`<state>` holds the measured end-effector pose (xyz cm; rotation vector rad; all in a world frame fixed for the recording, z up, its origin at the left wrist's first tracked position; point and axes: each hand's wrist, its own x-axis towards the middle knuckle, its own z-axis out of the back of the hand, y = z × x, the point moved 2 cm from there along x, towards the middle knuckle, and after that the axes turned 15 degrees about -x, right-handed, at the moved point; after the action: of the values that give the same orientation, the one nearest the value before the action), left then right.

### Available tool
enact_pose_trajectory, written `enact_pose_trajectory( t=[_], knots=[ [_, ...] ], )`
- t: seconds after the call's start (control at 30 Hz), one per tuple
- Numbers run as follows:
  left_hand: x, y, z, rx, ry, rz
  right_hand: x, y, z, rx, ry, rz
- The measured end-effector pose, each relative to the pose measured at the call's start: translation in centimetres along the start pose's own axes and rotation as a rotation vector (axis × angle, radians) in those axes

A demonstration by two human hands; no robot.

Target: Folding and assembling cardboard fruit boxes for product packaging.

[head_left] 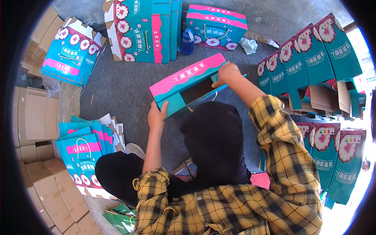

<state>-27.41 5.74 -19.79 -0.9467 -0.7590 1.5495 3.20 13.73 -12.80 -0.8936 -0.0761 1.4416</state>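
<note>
A teal and pink cardboard gift box [190, 75] is tilted in front of my knees, with a dark gap showing between its top flaps. My left hand [157, 114] grips its near left corner, the thumb against a teal flap and the other fingers mostly hidden. At the opposite end, my right hand [227, 74] is closed around the top edge, its thumb over the opening. Pale rope handle [214, 96] loops hang along the side nearest me.
Flat unfolded boxes [80, 150] lie at left, with more boards [137, 31] standing ahead. A finished box [216, 29], a blue bottle [187, 42] and crumpled paper [249, 46] are beyond. Rows of teal boxes [301, 58] stand right; brown cartons [58, 188] line the left.
</note>
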Motion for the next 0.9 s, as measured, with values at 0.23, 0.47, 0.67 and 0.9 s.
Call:
enact_pose_trajectory(
  t=[0.23,0.47,0.67,0.9],
  knots=[
    [-0.2,-0.2,0.3,0.000,0.012,0.042,0.5,2.1,3.5,-0.237,0.326,0.104],
    [0.5,-0.7,-0.2,0.024,-0.032,-0.025,1.5,2.1,1.8,-0.164,0.333,0.009],
    [1.1,-0.2,-0.1,0.059,-0.126,-0.089,1.6,1.1,-0.3,0.025,0.045,0.082],
    [1.6,-1.3,-0.5,0.010,-0.076,-0.131,3.0,-4.7,-2.4,0.601,0.118,0.324]
  ],
)
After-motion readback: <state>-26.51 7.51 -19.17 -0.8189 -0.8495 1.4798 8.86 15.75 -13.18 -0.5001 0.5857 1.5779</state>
